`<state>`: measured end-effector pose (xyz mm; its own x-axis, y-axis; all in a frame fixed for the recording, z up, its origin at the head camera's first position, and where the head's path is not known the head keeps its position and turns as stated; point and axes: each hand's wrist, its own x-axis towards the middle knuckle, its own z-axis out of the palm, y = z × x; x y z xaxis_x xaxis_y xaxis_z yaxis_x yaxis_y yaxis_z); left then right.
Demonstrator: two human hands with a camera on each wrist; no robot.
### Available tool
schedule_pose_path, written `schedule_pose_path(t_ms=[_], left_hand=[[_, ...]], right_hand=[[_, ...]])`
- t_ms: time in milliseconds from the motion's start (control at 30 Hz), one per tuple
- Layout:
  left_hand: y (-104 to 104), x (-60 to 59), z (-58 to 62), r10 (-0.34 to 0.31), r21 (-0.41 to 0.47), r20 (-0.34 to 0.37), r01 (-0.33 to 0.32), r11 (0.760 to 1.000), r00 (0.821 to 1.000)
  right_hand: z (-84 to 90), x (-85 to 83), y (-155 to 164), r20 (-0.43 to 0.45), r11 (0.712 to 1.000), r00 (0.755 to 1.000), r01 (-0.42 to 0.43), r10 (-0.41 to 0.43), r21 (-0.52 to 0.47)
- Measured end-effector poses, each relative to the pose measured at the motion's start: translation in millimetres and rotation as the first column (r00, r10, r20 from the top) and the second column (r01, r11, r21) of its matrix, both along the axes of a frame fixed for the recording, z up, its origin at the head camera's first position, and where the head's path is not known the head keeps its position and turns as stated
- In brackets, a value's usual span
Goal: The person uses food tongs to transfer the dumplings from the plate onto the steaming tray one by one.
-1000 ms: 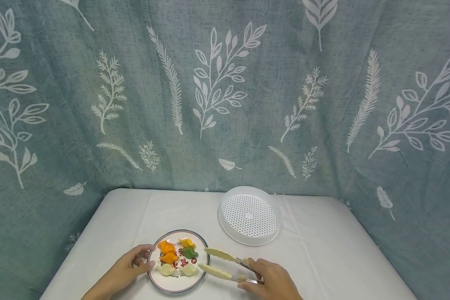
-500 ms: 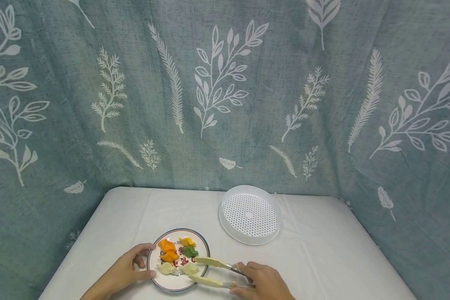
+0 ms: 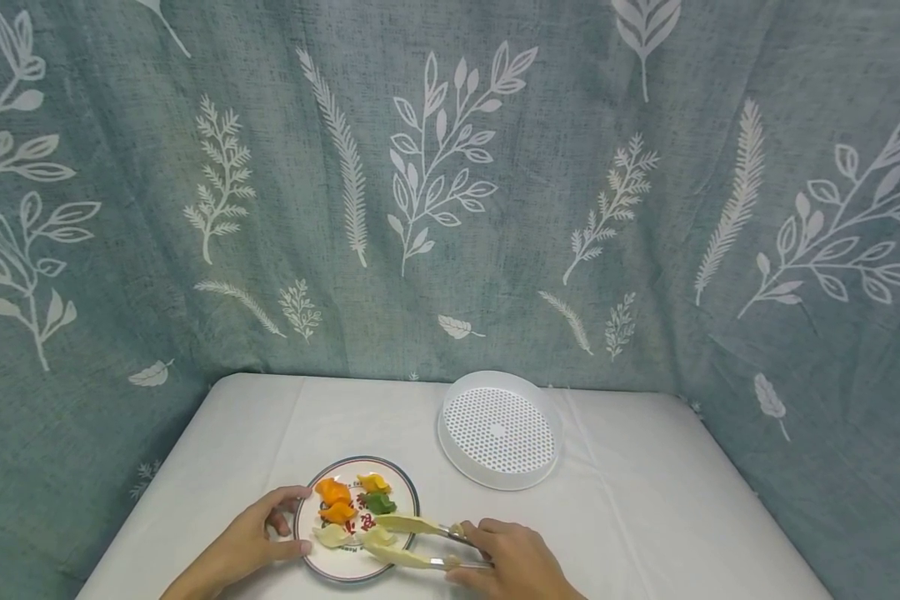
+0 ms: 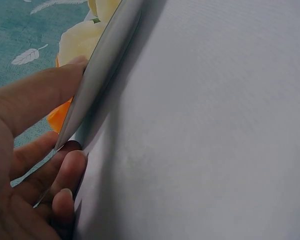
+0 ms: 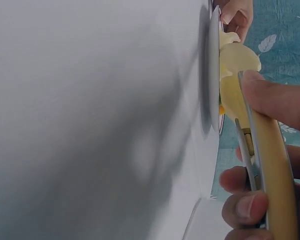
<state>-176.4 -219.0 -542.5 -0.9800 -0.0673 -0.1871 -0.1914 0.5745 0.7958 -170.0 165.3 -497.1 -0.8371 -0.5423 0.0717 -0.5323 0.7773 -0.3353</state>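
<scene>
In the head view a round white plate with a dark rim band and red printing bears several small dumplings. My left hand holds its left edge; in the left wrist view the thumb lies over the rim and the other fingers curl at the edge. My right hand grips metal tongs with pale yellow tips. Those tips reach over the plate's right side, around a pale dumpling. Another pale dumpling lies to its left. Behind are two orange dumplings, a yellow one and a green one.
A white round steamer tray with a perforated bottom stands behind and right of the plate. White cloth covers the table. A green leaf-patterned curtain hangs behind it and along both sides.
My right hand has moved left with the tongs; their tips went from the plate's right edge to around the right pale dumpling, and came closer together. My left hand stays at the rim.
</scene>
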Motion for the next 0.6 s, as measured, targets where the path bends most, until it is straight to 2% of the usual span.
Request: schedule_pose_path(t_ms=[233,467,600], left_hand=[[1.4,0.9,0.8,0.009,0.007,-0.005,-0.009,1.0,1.0],[2.2,1.4,1.1,0.012,0.003,-0.008,-0.012,1.0,1.0],[2.8,1.6,1.4,0.013,0.0,-0.009,-0.013,1.0,1.0]], right_hand=[[1.3,-1.1,-1.5,0.015,1.0,1.0,-0.001,0.001,-0.002],[1.9,-0.5,1.1,-0.012,1.0,1.0,0.0,0.001,0.01],[2.1,-0.5,6.1,-0.043,0.999,0.999,-0.01,0.009,-0.038]])
